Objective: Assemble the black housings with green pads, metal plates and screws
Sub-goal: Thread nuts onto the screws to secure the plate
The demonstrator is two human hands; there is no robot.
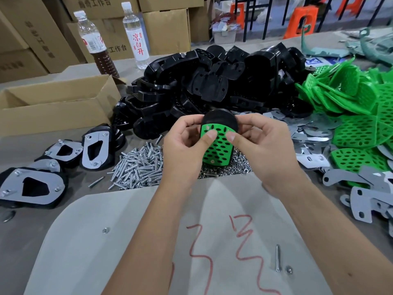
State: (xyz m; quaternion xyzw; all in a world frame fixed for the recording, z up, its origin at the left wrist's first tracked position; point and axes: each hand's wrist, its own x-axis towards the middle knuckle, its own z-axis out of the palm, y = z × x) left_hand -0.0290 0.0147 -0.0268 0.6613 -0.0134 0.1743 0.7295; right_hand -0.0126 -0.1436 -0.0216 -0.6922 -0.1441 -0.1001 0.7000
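Both hands grip one black housing (220, 121) between them, raised above the screws (138, 165); left hand (185, 143) and right hand (261, 143) thumbs press the green pad (217, 150), likely seating it.

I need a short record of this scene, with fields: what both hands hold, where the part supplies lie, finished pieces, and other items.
held: black oval plastic housing with perforated green pad on its face
left hand: grips housing's left edge, thumb on pad
right hand: grips right edge, thumb on pad
housings pile: behind hands
screws heap: under left hand
green pads pile: far right
grey metal plates: right
finished pieces: left, plates up
other: open cardboard box, two bottles
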